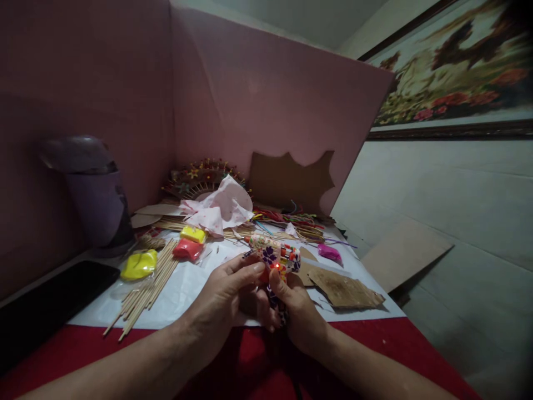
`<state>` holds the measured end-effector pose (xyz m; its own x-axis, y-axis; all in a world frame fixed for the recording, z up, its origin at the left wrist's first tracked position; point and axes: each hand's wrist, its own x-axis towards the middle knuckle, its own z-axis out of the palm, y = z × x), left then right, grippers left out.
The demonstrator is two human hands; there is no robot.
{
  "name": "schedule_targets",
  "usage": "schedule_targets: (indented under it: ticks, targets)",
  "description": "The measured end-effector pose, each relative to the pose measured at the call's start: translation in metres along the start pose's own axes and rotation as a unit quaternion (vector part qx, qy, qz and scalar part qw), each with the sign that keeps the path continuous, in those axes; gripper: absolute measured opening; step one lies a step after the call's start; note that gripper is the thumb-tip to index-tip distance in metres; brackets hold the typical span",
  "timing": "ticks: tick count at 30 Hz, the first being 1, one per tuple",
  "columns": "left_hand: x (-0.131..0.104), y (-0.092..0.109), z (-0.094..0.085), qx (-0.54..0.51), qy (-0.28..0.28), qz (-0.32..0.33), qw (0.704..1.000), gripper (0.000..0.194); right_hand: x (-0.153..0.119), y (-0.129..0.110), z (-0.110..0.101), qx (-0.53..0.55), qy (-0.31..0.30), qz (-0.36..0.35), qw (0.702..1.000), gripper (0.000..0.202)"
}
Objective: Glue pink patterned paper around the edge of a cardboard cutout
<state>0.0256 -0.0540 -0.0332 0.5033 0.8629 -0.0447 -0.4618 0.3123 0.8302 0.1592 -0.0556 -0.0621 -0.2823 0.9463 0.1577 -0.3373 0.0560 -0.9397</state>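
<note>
Left hand [227, 291]: thumb and bent forefinger pinching the near left side of a flower-patterned, gun-shaped tool [270, 253]. Its lower fingers curl beneath, in shadow. Right hand [306, 314]: closed round the tool's lower part, thumb raised beside a small glowing red light [277, 266]. Fingertips overlap below the tool; hard to tell which hand some belong to. Grip mostly covered; dark patterned portion shows between the palms.

Tool held up over the near part of a white sheet [179, 303], which lies on a red surface [375, 339]. Its far end is blurred against the clutter behind; tip unclear.

Left of the hands: thin wooden sticks [160, 275], loosely fanned; a yellow-green packet [139, 265] beside them; red packet [188, 250] against a yellow packet [194, 234]. Black flat object [62, 289], cut off by the left edge, identity unclear. Purple container [97, 205], its top in dim light.

Behind: pink-white cloth [229, 205], crumpled, partly covering an arched piece with beaded spikes [208, 176]. Coloured strands [287, 216] tangled together, too small to separate.

Right: magenta packet [330, 253]; torn brown cardboard [347, 290] nearer. Both forearms run out of view at the bottom.
</note>
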Motion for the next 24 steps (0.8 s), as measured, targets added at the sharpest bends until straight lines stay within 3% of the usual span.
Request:
schedule_targets:
  ticks: [7,12,24]
  targets:
    - [0.004,0.005,0.000,-0.002,0.056,-0.040,0.998,0.034,0.000,0.009,0.010,0.051,0.023,0.039,0.998,0.040]
    - [0.014,-0.002,-0.005,-0.017,0.108,-0.025,0.994,0.035,0.004,0.013,0.016,0.016,0.002,0.029,0.999,0.045]
    - [0.015,0.001,-0.006,-0.057,0.164,-0.044,0.984,0.028,0.003,0.012,0.018,-0.039,-0.017,0.036,0.998,0.038]
